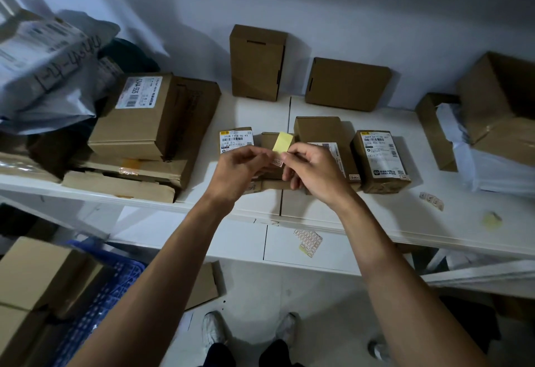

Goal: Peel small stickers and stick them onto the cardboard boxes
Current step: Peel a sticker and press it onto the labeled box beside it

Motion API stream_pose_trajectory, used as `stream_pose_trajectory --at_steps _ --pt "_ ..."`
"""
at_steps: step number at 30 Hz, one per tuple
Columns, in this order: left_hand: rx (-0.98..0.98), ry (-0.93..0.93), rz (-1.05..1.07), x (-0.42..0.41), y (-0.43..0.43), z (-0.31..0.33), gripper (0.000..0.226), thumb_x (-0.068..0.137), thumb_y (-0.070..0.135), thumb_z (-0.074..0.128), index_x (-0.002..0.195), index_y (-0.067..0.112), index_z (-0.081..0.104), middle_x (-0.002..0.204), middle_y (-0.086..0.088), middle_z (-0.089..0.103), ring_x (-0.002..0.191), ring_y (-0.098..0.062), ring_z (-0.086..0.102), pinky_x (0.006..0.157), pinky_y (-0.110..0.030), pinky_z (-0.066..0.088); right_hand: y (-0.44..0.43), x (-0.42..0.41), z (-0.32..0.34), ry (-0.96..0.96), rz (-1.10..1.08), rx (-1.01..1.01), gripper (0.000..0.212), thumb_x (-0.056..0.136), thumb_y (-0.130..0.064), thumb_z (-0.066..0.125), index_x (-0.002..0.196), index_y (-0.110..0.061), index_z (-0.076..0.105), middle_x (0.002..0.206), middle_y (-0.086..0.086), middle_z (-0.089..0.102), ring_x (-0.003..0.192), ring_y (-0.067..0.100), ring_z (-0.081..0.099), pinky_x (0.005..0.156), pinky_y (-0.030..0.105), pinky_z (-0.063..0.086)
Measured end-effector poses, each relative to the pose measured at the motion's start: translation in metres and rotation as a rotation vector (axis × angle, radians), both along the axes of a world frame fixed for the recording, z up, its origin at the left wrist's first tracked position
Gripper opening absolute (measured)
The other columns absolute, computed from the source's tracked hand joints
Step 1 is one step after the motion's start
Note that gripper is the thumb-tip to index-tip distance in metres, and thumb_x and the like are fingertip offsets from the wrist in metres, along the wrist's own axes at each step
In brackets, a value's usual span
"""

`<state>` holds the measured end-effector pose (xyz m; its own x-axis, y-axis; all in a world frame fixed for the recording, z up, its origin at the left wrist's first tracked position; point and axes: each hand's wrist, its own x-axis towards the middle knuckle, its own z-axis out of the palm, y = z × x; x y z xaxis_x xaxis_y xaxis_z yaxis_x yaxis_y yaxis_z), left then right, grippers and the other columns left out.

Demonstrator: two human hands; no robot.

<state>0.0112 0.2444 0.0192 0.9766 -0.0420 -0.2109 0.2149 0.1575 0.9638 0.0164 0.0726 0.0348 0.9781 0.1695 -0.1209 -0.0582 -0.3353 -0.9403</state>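
Note:
Both hands meet above the white shelf (pixel 376 216). My right hand (pixel 312 169) pinches a small yellow backing strip (pixel 282 142) that stands up between the fingertips. My left hand (pixel 240 169) pinches a small white sticker with red print (pixel 277 161) at the strip's lower end. Behind and under the hands lie small cardboard boxes: one with a shipping label on the left (pixel 236 139), a plain one (pixel 318 130), and a labelled one on the right (pixel 382 161) that carries a small red-print sticker at its corner (pixel 404 176).
A short strip of stickers (pixel 432 201) and a yellow scrap (pixel 492 219) lie on the shelf at right. A sticker sheet (pixel 308 242) rests on the lower ledge. Larger boxes (pixel 150 117) and grey mail bags (pixel 49 68) crowd the left; two boxes (pixel 256 62) lean on the wall.

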Motion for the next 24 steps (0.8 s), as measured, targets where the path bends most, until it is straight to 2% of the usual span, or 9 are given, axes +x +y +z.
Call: stream_pose_trajectory --at_steps 2,6,11,17,24 --pt "0.040 -0.003 -0.024 0.002 0.001 0.002 0.008 0.089 0.011 0.068 0.090 0.005 0.074 0.087 -0.014 0.076 0.082 -0.024 0.073 0.073 -0.023 0.055 -0.003 -0.002 0.004 -0.015 0.031 -0.050 0.019 0.101 -0.017 0.057 0.090 -0.005 0.067 0.070 0.008 0.069 0.048 0.017 0.057 0.042 0.016 0.039" --pt "0.052 -0.004 -0.076 0.004 0.001 0.010 0.009 0.090 0.005 0.066 0.089 -0.002 0.071 0.086 -0.020 0.075 0.082 -0.032 0.075 0.074 -0.027 0.058 -0.003 -0.005 0.008 -0.091 0.017 -0.125 0.014 0.099 -0.016 0.060 0.090 -0.008 0.066 0.075 0.009 0.071 0.046 0.013 0.057 0.043 0.015 0.040" --pt "-0.036 0.003 -0.008 0.002 -0.005 0.021 0.008 0.090 0.002 0.065 0.088 -0.005 0.070 0.087 -0.024 0.074 0.079 -0.036 0.074 0.070 -0.029 0.059 -0.002 -0.007 0.007 -0.146 -0.082 -0.159 0.009 0.093 -0.021 0.071 0.093 -0.013 0.068 0.079 0.006 0.072 0.045 0.008 0.058 0.043 0.018 0.042" --pt "-0.070 0.041 0.061 -0.003 -0.011 0.027 0.013 0.089 0.002 0.066 0.092 -0.011 0.067 0.088 -0.026 0.073 0.075 -0.037 0.074 0.065 -0.030 0.059 -0.004 -0.003 -0.003 -0.234 -0.140 -0.234 0.008 0.086 -0.032 0.074 0.083 -0.026 0.068 0.076 -0.007 0.068 0.062 0.017 0.065 0.060 0.038 0.055" --pt "-0.117 0.086 0.050 -0.004 -0.010 0.029 0.009 0.090 0.004 0.065 0.085 -0.001 0.069 0.088 -0.022 0.075 0.076 -0.037 0.074 0.065 -0.032 0.059 -0.003 -0.006 -0.005 -0.291 -0.152 -0.216 0.005 0.089 -0.027 0.073 0.088 -0.027 0.069 0.081 -0.008 0.069 0.064 0.015 0.065 0.061 0.034 0.053"
